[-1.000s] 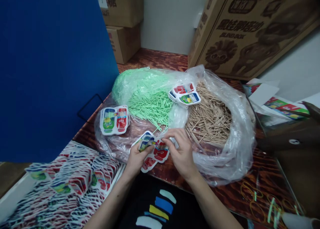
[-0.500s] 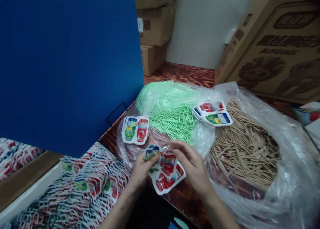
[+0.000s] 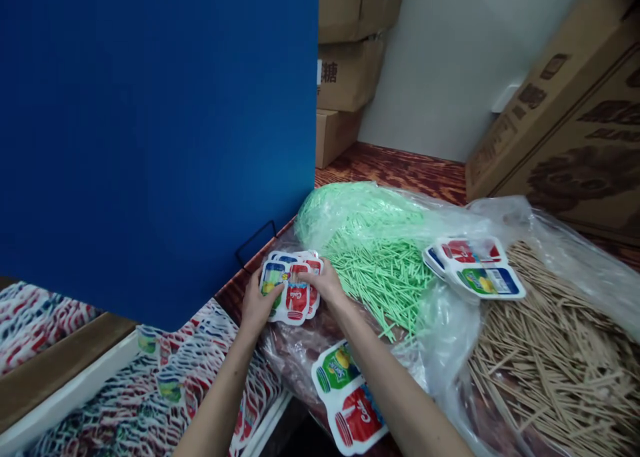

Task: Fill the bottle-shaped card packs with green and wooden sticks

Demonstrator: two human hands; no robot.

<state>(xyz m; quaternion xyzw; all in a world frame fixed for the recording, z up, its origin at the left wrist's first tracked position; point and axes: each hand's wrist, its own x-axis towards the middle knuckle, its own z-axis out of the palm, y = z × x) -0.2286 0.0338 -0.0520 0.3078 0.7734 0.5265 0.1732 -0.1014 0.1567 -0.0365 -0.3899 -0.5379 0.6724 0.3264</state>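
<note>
My left hand point(image 3: 256, 303) and my right hand point(image 3: 326, 285) both grip a small stack of printed drink-shaped cards point(image 3: 290, 287) lying on the clear plastic bag point(image 3: 450, 310), just left of the green sticks point(image 3: 380, 264). Fingers of both hands curl round the stack's edges. Another card with a green and a red bottle point(image 3: 350, 397) lies nearer me, partly under my right forearm. A further stack of cards point(image 3: 475, 270) rests on the bag between the green sticks and the tan sticks point(image 3: 545, 364).
A tall blue board point(image 3: 150, 130) stands at the left on a wire stand point(image 3: 255, 244). A white tray with many printed cards point(image 3: 150, 390) is at the lower left. Cardboard boxes point(image 3: 350, 70) stand behind, and a large printed box point(image 3: 565, 117) leans at the right.
Both hands moved up and left onto the card stack by the blue board. The cards they held before now lie near me on the bag. The view swung left.
</note>
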